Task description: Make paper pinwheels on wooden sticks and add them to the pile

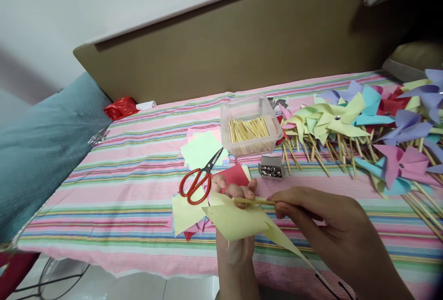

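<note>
My left hand (238,192), palm up, has its fingers closed around a pale yellow paper pinwheel (238,221) near its middle. Across the pinwheel's back lies a thin wooden stick (259,201). My right hand (321,221) pinches the stick's right end between thumb and fingers. The stick's left end meets the paper at my left fingertips; whether a pin joins them I cannot tell. Just beyond my hands stands a small open box of metal thumbtacks (272,171). Red-handled scissors (199,182) rest on paper sheets left of my left hand.
A clear plastic box (249,147) of wooden sticks stands behind the tacks. Finished pinwheels (337,117) in several colours are heaped at the right. Coloured paper squares (202,149) lie left of the box. A red plastic bag (121,108) sits at the back left on the striped cloth (114,189).
</note>
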